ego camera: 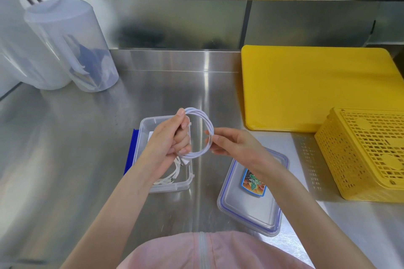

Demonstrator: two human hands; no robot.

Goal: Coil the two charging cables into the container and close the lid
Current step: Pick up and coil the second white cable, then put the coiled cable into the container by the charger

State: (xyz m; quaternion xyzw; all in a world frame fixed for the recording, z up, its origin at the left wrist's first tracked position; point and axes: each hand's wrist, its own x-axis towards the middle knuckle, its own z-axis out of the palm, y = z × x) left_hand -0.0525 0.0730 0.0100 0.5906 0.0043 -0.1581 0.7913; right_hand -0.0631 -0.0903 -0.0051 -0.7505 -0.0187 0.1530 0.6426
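I hold a white charging cable (204, 120), wound into a round coil, in the air above the clear plastic container (145, 124). My left hand (172, 137) grips the coil's left side. My right hand (231, 143) pinches its right side. A plug end hangs below my left hand. A second white cable (169, 178) lies loosely inside the container, partly hidden by my left arm. The container's clear lid (247, 205), with a blue seal and a colourful label, lies flat on the steel table to the right, under my right forearm.
A yellow cutting board (317, 87) lies at the back right. In front of it, at the right edge, sits an upturned yellow perforated basket (369, 153). Two tall translucent tubs (72, 46) stand at the back left. A blue clip (130, 155) sticks out on the container's left side.
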